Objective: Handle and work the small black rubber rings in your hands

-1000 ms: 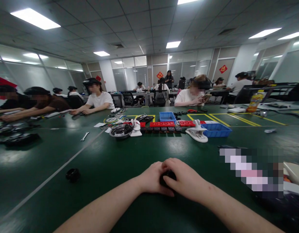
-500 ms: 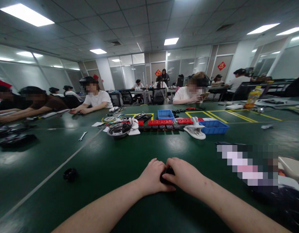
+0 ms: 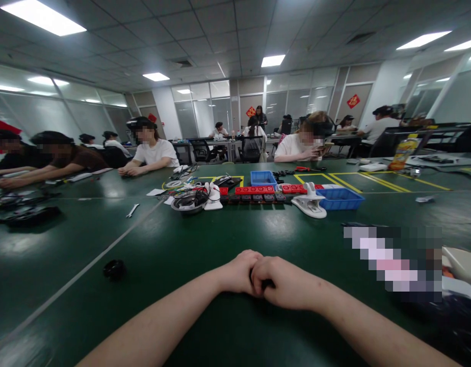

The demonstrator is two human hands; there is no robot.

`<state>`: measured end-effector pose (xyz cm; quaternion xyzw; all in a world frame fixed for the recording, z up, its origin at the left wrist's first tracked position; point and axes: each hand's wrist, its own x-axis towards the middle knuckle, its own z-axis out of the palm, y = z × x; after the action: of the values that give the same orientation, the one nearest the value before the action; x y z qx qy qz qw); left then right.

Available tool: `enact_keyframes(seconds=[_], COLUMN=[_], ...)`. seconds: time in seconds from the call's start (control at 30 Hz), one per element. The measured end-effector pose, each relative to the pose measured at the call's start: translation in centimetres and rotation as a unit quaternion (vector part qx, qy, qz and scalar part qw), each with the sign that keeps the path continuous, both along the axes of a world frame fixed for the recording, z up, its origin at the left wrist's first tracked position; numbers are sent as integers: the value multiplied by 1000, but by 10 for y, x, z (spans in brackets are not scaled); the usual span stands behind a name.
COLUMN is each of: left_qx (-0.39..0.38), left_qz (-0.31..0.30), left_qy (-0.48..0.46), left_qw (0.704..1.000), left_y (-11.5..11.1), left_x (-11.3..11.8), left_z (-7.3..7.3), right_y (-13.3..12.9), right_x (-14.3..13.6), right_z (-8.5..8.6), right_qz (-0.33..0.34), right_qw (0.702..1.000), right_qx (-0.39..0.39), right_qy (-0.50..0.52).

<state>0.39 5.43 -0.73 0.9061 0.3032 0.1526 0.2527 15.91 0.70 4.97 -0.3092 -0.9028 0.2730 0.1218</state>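
My left hand (image 3: 241, 271) and my right hand (image 3: 287, 282) meet low over the green table (image 3: 174, 326), in the middle of the view. Both are closed, fingers curled against each other around a small black rounded object (image 3: 269, 283). Only a dark sliver of it shows between the fingers, so its kind cannot be made out. Off to the left of my hands lies a black ring-shaped part (image 3: 114, 269), touched by neither.
Ahead stand a red and black power strip row (image 3: 254, 190), a white clip (image 3: 311, 202), a metal bowl with cables (image 3: 188, 203) and blue bins (image 3: 340, 200). A wrench (image 3: 132, 210) lies left. Dark bundled items (image 3: 445, 311) lie right. Several people sit around.
My right hand has curled its fingers inward and turned over the black object, which shows less now. My left hand stays close against it. The view has shifted slightly.
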Motion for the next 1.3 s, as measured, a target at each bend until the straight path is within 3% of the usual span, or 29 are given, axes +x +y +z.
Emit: enact_keyframes(seconds=[0.27,0.47,0.6,0.73,0.83,1.1,1.3], left_qx=[8,47,65,79,84,108,94], left_qz=[3,19,73,145,169,215,179], left_qy=[-19,-24,-30,-29,-36,11,18], left_qw=[1000,998,995,986,981,971,979], left_y=[-8,-6,-6,-11,-17,-14,-5], left_x=[0,1,1,3,8,14,9], left_z=[5,-1,-4,-4,-2,-2,-2], right_y=[-2,0,8,18,21,26,26], right_x=[-7,0,4,4,3,-4,-4], right_z=[-21,-26,-31,-43,-50,-52,-46], right_qz=[-28,-61,-129,-251,-293,-338,-303], right_qw=[988,971,955,937,931,918,932], right_qx=[119,188,224,211,198,200,187], right_qy=[91,134,146,121,92,45,62])
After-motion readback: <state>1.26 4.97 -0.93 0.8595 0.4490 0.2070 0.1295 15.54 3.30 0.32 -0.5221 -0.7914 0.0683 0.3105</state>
